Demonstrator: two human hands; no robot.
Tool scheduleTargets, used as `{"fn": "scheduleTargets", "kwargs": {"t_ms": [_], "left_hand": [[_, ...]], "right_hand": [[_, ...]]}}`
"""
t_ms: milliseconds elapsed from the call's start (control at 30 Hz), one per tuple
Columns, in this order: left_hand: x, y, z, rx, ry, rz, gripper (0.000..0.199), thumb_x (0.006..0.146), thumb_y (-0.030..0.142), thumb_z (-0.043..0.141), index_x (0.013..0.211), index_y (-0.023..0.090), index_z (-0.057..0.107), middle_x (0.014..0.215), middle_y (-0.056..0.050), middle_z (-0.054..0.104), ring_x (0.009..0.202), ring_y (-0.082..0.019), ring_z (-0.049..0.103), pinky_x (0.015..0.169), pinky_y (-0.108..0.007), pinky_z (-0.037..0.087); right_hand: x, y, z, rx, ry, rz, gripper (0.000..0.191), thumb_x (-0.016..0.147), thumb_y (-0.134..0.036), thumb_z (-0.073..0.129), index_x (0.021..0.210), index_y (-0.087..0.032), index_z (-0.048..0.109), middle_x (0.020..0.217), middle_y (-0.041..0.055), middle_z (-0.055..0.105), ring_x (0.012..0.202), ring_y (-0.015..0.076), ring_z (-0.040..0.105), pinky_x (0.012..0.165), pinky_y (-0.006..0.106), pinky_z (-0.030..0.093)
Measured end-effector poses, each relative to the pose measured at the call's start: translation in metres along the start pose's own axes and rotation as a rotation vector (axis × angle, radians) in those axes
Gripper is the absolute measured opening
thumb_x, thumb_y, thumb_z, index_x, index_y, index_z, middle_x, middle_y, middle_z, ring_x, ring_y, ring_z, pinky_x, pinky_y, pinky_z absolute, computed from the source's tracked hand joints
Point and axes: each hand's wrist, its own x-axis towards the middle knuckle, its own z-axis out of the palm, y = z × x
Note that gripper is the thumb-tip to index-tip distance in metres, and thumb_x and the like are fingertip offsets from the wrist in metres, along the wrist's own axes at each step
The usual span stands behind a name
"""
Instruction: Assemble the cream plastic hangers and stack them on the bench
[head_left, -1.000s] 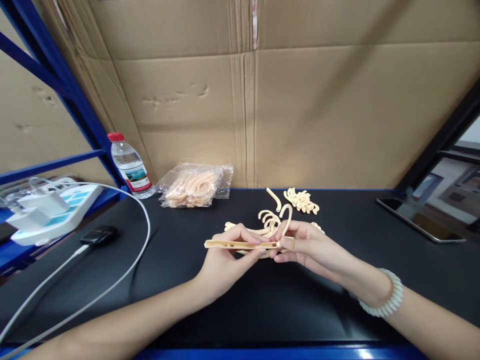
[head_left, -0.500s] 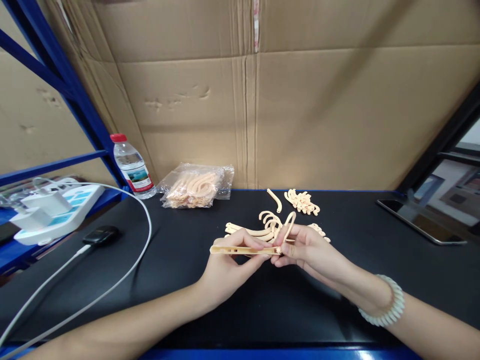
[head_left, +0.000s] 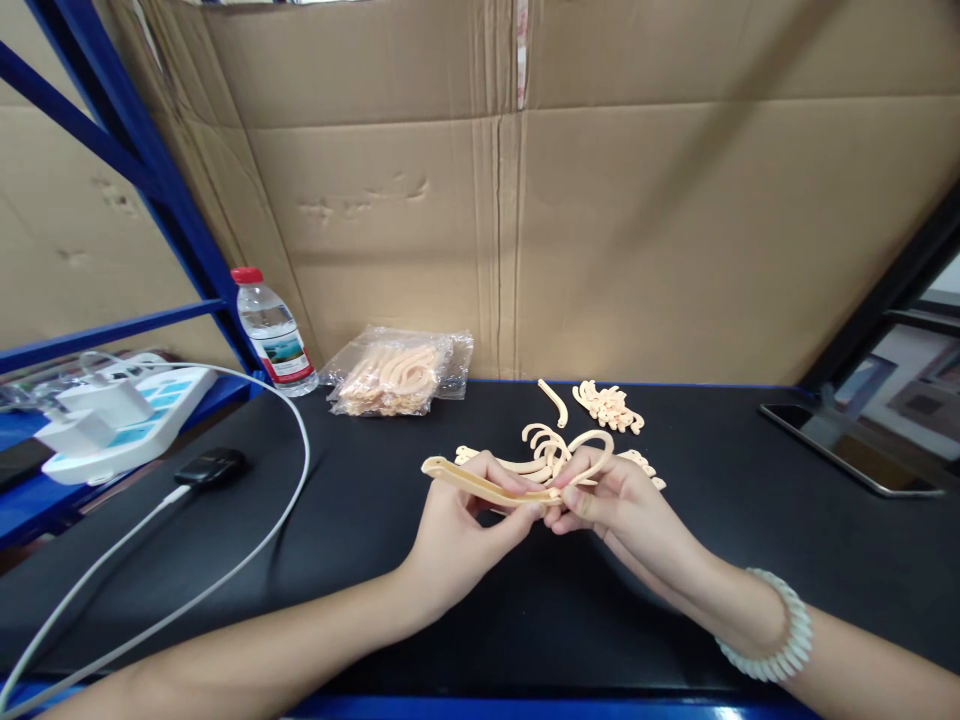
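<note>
Beige bar (head_left: 480, 487), one: near middle, tilted above the black counter (head_left: 562, 625), pinched between thumb and fingers of the nearly closed left hand (head_left: 459, 525). Beige hook (head_left: 604, 447), one: foot pinched in the fingertips of the right hand (head_left: 626, 505), meeting the bar's right end; fingers hide whether the joint is fully made. Remaining loose: curved pieces (head_left: 538, 436) just beyond the hands; bent stick (head_left: 553, 403), farther; heap (head_left: 606, 407) of small pieces, far right of it. Bagged pieces (head_left: 397, 380), far left, seemingly unused. Edges: cardboard wall (head_left: 652, 250) along the far side; blue strip (head_left: 450, 704) along the near. Room: widest toward near and right; cable (head_left: 289, 510) loops at left.
</note>
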Motion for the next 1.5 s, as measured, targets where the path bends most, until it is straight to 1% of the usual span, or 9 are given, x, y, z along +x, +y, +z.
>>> {"fn": "scheduleTargets", "kwargs": {"t_ms": [200, 667, 767, 900, 1067, 1200, 1300, 1433, 1500], "left_hand": [[0.001, 0.001, 0.0, -0.052, 0.036, -0.035, 0.022, 0.07, 0.02, 0.077, 0.07, 0.017, 0.055, 0.075, -0.001, 0.065, 0.076, -0.019, 0.071, 0.069, -0.028, 0.059], [0.004, 0.002, -0.001, -0.124, 0.011, -0.109, 0.022, 0.072, 0.022, 0.075, 0.071, 0.018, 0.054, 0.077, -0.002, 0.067, 0.08, -0.021, 0.07, 0.072, -0.03, 0.056], [0.005, 0.002, -0.003, -0.142, -0.003, -0.129, 0.024, 0.07, 0.018, 0.074, 0.071, 0.019, 0.05, 0.074, -0.001, 0.068, 0.077, -0.019, 0.069, 0.069, -0.028, 0.054], [0.007, 0.0, -0.004, -0.174, -0.012, -0.175, 0.024, 0.069, 0.017, 0.074, 0.071, 0.018, 0.05, 0.065, 0.005, 0.061, 0.057, -0.011, 0.062, 0.057, -0.023, 0.05], [0.007, -0.002, -0.001, -0.272, -0.092, -0.195, 0.029, 0.069, 0.02, 0.078, 0.069, 0.016, 0.05, 0.071, 0.003, 0.063, 0.061, -0.011, 0.066, 0.06, -0.023, 0.053], [0.005, 0.0, 0.001, -0.278, -0.138, -0.245, 0.037, 0.066, 0.019, 0.081, 0.058, 0.015, 0.045, 0.078, -0.002, 0.069, 0.058, -0.012, 0.066, 0.056, -0.024, 0.054], [0.004, 0.003, 0.003, -0.248, -0.136, -0.265, 0.039, 0.067, 0.019, 0.081, 0.055, 0.015, 0.044, 0.075, -0.004, 0.071, 0.055, -0.012, 0.066, 0.054, -0.023, 0.053], [0.003, 0.003, 0.003, -0.264, -0.123, -0.256, 0.039, 0.066, 0.018, 0.08, 0.053, 0.015, 0.043, 0.075, -0.003, 0.07, 0.054, -0.011, 0.066, 0.053, -0.023, 0.053], [0.005, 0.001, 0.001, -0.275, -0.113, -0.236, 0.038, 0.066, 0.017, 0.08, 0.054, 0.014, 0.044, 0.075, -0.002, 0.069, 0.054, -0.01, 0.065, 0.054, -0.022, 0.053]], "right_hand": [[-0.001, -0.002, 0.0, 0.0, -0.013, 0.042, 0.023, 0.069, -0.033, 0.085, 0.074, -0.017, 0.069, 0.077, 0.0046, 0.074, 0.074, 0.0176, 0.072, 0.072, 0.03, 0.059], [0.001, -0.005, 0.0, -0.181, 0.014, -0.038, 0.024, 0.073, -0.042, 0.079, 0.076, -0.018, 0.076, 0.09, 0.0082, 0.073, 0.081, 0.0195, 0.068, 0.067, 0.03, 0.057], [0.002, -0.009, -0.004, -0.214, 0.067, -0.096, 0.029, 0.079, -0.047, 0.073, 0.076, -0.018, 0.075, 0.084, 0.0061, 0.068, 0.07, 0.0156, 0.062, 0.061, 0.028, 0.054], [0.005, -0.013, -0.009, -0.174, 0.11, -0.144, 0.025, 0.08, -0.044, 0.073, 0.083, -0.02, 0.068, 0.071, -0.0003, 0.06, 0.056, 0.0105, 0.053, 0.053, 0.025, 0.049], [0.008, -0.011, -0.01, -0.115, 0.095, -0.112, 0.027, 0.079, -0.044, 0.074, 0.076, -0.018, 0.065, 0.07, -0.0006, 0.059, 0.056, 0.0099, 0.054, 0.052, 0.024, 0.05], [0.006, -0.009, -0.008, -0.125, 0.068, -0.095, 0.022, 0.08, -0.039, 0.075, 0.087, -0.019, 0.07, 0.065, -0.0013, 0.061, 0.055, 0.0103, 0.057, 0.055, 0.025, 0.053], [0.007, -0.015, -0.009, -0.102, 0.109, -0.147, 0.023, 0.074, -0.034, 0.08, 0.09, -0.02, 0.071, 0.069, -0.0003, 0.065, 0.057, 0.0112, 0.059, 0.056, 0.027, 0.055], [0.021, -0.035, -0.024, -0.159, 0.209, -0.294, 0.025, 0.074, -0.036, 0.079, 0.09, -0.019, 0.071, 0.077, 0.002, 0.067, 0.061, 0.0122, 0.06, 0.056, 0.028, 0.054], [0.036, -0.046, -0.039, -0.27, 0.226, -0.303, 0.027, 0.074, -0.038, 0.078, 0.091, -0.018, 0.07, 0.074, 0.0026, 0.066, 0.061, 0.0123, 0.059, 0.056, 0.027, 0.053]]}}
